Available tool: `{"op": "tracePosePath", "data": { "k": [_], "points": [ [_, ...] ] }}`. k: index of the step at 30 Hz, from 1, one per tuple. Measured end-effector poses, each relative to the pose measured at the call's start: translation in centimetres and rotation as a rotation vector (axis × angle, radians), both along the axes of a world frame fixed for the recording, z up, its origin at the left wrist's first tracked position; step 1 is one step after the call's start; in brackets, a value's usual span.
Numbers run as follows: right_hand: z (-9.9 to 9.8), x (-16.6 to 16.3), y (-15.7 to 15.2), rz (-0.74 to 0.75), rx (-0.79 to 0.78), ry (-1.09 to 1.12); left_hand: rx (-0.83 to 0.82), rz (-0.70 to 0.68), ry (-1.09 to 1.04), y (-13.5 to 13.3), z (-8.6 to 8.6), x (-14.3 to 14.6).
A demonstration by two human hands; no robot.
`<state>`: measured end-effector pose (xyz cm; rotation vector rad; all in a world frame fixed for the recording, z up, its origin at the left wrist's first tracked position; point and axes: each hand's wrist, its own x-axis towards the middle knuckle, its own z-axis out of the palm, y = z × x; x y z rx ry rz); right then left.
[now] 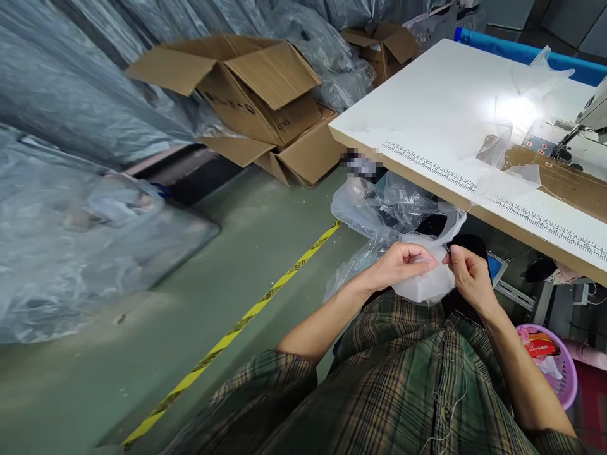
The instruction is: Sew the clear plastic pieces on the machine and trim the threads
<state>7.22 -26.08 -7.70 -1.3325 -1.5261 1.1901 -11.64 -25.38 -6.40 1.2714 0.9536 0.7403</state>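
Above my lap, my left hand point(403, 265) pinches a piece of sheer white fabric point(424, 287) between thumb and fingers. The cloth hangs in soft folds below both hands, and a strip of it rises toward the table edge. Just to the right, my right hand point(469, 275) is closed, thumb against forefinger, on a small dark thing at the fabric's edge; its kind cannot be made out. The two hands are close but apart.
A white sewing table point(417, 107) with a printed ruler carries a sewing machine point(592, 114) and sheer scraps. Cardboard boxes point(265, 95) and plastic-wrapped bundles stand left. Yellow-black tape point(246, 319) crosses the floor. A pink basket point(569, 379) is at lower right.
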Motion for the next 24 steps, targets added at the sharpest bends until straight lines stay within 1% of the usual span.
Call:
{"op": "tracePosePath", "data": {
  "k": [2, 4, 6, 9, 12, 18, 21, 24],
  "points": [
    [-0.4, 0.2, -0.4, -0.054, -0.006, 0.031, -0.004, 0.011, -0.004, 0.0, 0.0, -0.1],
    [-0.6, 0.5, -1.0, -0.077, -0.037, 0.067, 0.002, 0.000, -0.003, 0.1, 0.0, -0.3],
    [-0.4, 0.6, -1.6, -0.039, -0.069, 0.109, 0.007, -0.040, 0.002, 0.1, 0.1, -0.3],
    [0.6, 0.4, -1.9, 0.028, -0.075, 0.176, 0.022, -0.123, 0.025, 0.1, 0.4, -0.2],
    [1.3, -0.1, -1.4, 0.027, -0.109, 0.240, 0.057, -0.179, 0.042, 0.2, 0.5, 0.0],
    [1.0, -0.4, -1.3, -0.032, -0.316, 0.427, 0.041, -0.181, 0.000, 0.5, -0.4, -0.1],
    [1.0, -0.3, -1.5, -0.034, -0.331, 0.479, 0.046, -0.193, 0.022, 0.6, -0.8, -0.2],
    [1.1, -0.3, -1.5, -0.024, -0.330, 0.493, 0.034, -0.207, 0.042, 0.7, -0.7, -0.1]
  ]
}}
